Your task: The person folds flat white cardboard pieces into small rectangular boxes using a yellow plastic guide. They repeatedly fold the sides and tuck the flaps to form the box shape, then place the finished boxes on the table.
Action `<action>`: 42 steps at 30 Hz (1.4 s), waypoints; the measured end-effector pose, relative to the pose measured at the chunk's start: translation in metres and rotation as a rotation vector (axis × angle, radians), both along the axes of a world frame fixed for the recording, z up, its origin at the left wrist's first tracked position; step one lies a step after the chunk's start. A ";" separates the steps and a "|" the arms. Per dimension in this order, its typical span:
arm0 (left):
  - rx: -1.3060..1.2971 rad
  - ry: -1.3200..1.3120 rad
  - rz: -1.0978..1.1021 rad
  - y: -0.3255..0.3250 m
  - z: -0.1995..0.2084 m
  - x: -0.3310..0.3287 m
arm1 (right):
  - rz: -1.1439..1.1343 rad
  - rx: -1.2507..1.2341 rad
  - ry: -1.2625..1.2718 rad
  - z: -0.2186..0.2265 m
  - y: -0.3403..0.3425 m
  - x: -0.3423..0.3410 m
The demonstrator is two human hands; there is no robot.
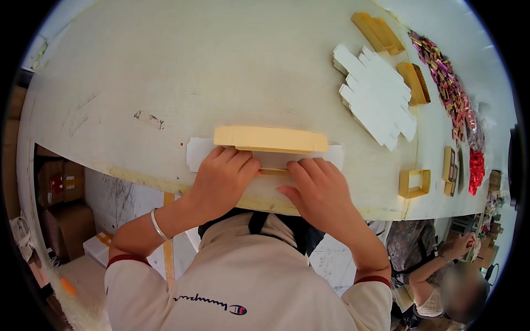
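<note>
A partly folded cardboard box [270, 139], white on one face and yellow-gold on the other, lies near the table's front edge. Its far wall stands raised, and white end flaps stick out at both sides. My left hand [226, 174] is closed over the near side of this box, with its thumb hidden. At the near side's right half, my right hand [320, 190] bends its fingers over the cardboard, and its thumb shows below them, slightly blurred. Between both hands runs a narrow gold strip of the near wall.
Flat white box blanks [378, 96] are stacked to the right. Gold box pieces [378, 33] and an open gold frame [414, 183] lie around them. Small wrapped items [444, 80] heap along the far right, near a red pile [476, 172]. Another person [433, 281] sits at lower right.
</note>
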State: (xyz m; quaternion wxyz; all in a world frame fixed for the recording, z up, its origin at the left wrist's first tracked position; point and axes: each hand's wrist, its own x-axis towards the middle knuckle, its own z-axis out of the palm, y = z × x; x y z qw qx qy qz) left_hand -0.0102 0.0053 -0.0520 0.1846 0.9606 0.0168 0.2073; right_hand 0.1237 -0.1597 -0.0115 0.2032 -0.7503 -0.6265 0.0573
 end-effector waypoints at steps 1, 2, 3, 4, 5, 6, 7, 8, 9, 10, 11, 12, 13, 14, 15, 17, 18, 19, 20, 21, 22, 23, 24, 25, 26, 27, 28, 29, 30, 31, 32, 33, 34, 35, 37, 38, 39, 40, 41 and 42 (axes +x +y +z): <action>0.004 -0.007 -0.012 0.001 0.000 -0.002 | -0.027 0.128 -0.045 0.011 0.002 0.006; 0.002 -0.014 -0.034 0.001 -0.001 -0.003 | -0.063 0.251 -0.089 0.024 0.003 0.015; 0.026 -0.038 -0.039 0.002 -0.001 -0.003 | -0.098 0.374 -0.131 0.030 0.007 0.022; 0.044 -0.061 -0.059 0.001 -0.001 -0.002 | -0.091 0.346 -0.165 0.029 0.014 0.028; 0.070 -0.083 -0.072 0.001 -0.001 -0.002 | -0.076 0.326 -0.197 0.024 0.027 0.036; 0.105 -0.070 -0.078 0.001 -0.001 -0.003 | -0.053 0.245 -0.166 0.019 0.033 0.040; 0.137 -0.061 -0.083 0.001 -0.001 -0.005 | -0.033 0.159 -0.138 0.014 0.038 0.044; 0.169 -0.052 -0.087 0.000 -0.001 -0.007 | -0.004 0.012 -0.047 0.006 0.039 0.046; 0.180 -0.041 -0.101 0.000 -0.001 -0.008 | 0.024 -0.135 0.044 0.001 0.040 0.049; 0.193 -0.025 -0.110 -0.001 -0.001 -0.010 | 0.039 -0.172 0.094 -0.002 0.045 0.049; 0.205 -0.009 -0.121 -0.001 -0.001 -0.011 | 0.074 -0.185 0.030 -0.005 0.046 0.048; 0.174 -0.047 -0.101 0.000 0.000 -0.009 | 0.108 -0.199 -0.034 -0.008 0.047 0.046; 0.141 -0.082 -0.081 0.000 0.004 -0.005 | 0.142 -0.214 -0.097 -0.010 0.047 0.045; 0.108 -0.118 -0.062 0.001 0.010 -0.001 | 0.187 -0.161 -0.133 -0.011 0.045 0.043; 0.112 -0.086 -0.055 0.004 0.019 0.003 | 0.232 -0.108 -0.168 -0.012 0.042 0.041; 0.088 -0.032 -0.062 0.008 0.033 0.009 | 0.258 -0.060 -0.167 -0.012 0.040 0.040; 0.058 -0.010 -0.075 0.010 0.034 0.011 | 0.241 -0.068 -0.128 -0.012 0.040 0.041; -0.008 0.003 -0.108 0.013 0.026 0.012 | 0.224 -0.076 -0.089 -0.011 0.040 0.042; -0.074 0.017 -0.140 0.014 0.022 0.011 | 0.216 -0.107 -0.078 -0.010 0.040 0.043; -0.086 0.035 -0.140 0.015 0.020 0.009 | 0.208 -0.137 -0.066 -0.008 0.040 0.045; -0.098 0.054 -0.140 0.015 0.021 0.008 | 0.202 -0.167 -0.054 -0.007 0.040 0.046; -0.110 0.073 -0.138 0.015 0.021 0.007 | 0.195 -0.139 -0.077 -0.008 0.039 0.046; -0.105 0.067 -0.134 0.014 0.021 0.008 | 0.189 -0.112 -0.101 -0.010 0.038 0.044; -0.100 0.062 -0.130 0.012 0.020 0.008 | 0.182 -0.085 -0.123 -0.012 0.037 0.042; -0.095 0.056 -0.126 0.011 0.019 0.008 | 0.216 -0.070 -0.145 -0.014 0.037 0.043; -0.092 0.050 -0.118 0.009 0.019 0.008 | 0.250 -0.055 -0.168 -0.016 0.039 0.046; -0.085 0.044 -0.110 0.009 0.019 0.008 | 0.282 -0.036 -0.192 -0.017 0.042 0.048; -0.079 0.037 -0.103 0.008 0.019 0.009 | 0.291 -0.048 -0.227 -0.018 0.044 0.050; -0.088 0.054 -0.095 0.008 0.020 0.009 | 0.298 -0.059 -0.262 -0.018 0.046 0.053; -0.097 0.069 -0.082 0.008 0.023 0.010 | 0.311 -0.070 -0.299 -0.018 0.049 0.055; -0.106 0.083 -0.069 0.009 0.025 0.010 | 0.285 -0.045 -0.285 -0.015 0.051 0.056; -0.102 0.118 -0.063 0.009 0.027 0.012 | 0.259 -0.020 -0.271 -0.009 0.053 0.058; -0.099 0.151 -0.049 0.010 0.029 0.013 | 0.240 0.006 -0.257 -0.003 0.056 0.058; -0.097 0.185 -0.036 0.011 0.030 0.013 | 0.212 0.156 -0.259 0.004 0.055 0.055; -0.068 0.216 0.008 0.009 0.032 0.013 | 0.154 0.454 -0.252 0.015 0.042 0.040; -0.055 0.228 0.026 0.008 0.033 0.013 | 0.203 0.466 -0.247 0.005 0.029 0.031; -0.061 0.297 0.031 0.004 0.036 0.019 | 0.162 0.433 -0.202 -0.003 0.019 0.016; -0.067 0.373 0.040 0.000 0.039 0.022 | 0.163 0.386 -0.171 -0.013 0.015 0.006; -0.075 0.449 0.049 -0.002 0.044 0.024 | 0.163 0.338 -0.139 -0.019 0.012 0.001; -0.132 0.492 0.010 -0.001 0.050 0.024 | 0.151 0.315 -0.087 -0.020 0.008 0.001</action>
